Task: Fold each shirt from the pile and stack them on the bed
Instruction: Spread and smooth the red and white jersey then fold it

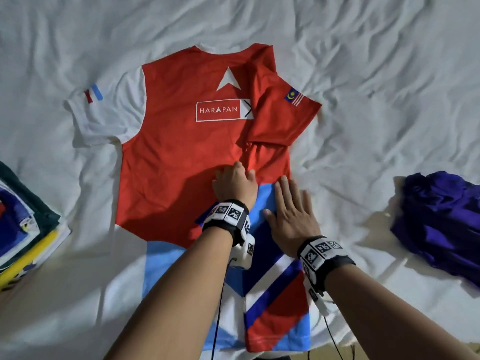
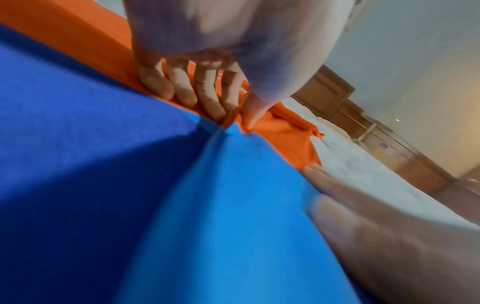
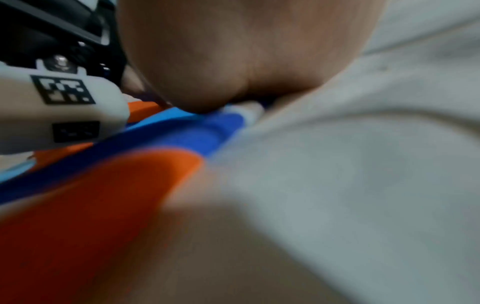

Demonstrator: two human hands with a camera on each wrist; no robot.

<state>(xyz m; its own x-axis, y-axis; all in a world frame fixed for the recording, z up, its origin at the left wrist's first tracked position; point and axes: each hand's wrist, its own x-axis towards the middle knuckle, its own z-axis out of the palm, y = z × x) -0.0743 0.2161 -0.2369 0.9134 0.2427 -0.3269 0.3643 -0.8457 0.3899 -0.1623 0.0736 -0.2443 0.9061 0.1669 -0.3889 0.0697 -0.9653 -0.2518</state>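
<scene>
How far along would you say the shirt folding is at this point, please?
Done: a stack of folded shirts sits at the left. In hand: the red shirt lies spread out, its right side folded in; the left hand pinches the fabric while the right hand presses flat. Left: the other sleeve, the final folds, and the crumpled purple shirt.

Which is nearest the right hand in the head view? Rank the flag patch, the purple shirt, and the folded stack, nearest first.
1. Flag patch: on the red shirt's folded-in sleeve, straight ahead of the right hand.
2. Purple shirt: crumpled on the bed to the right.
3. Folded stack: at the far left edge, beyond the left hand.

Patch and purple shirt rank close.
</scene>
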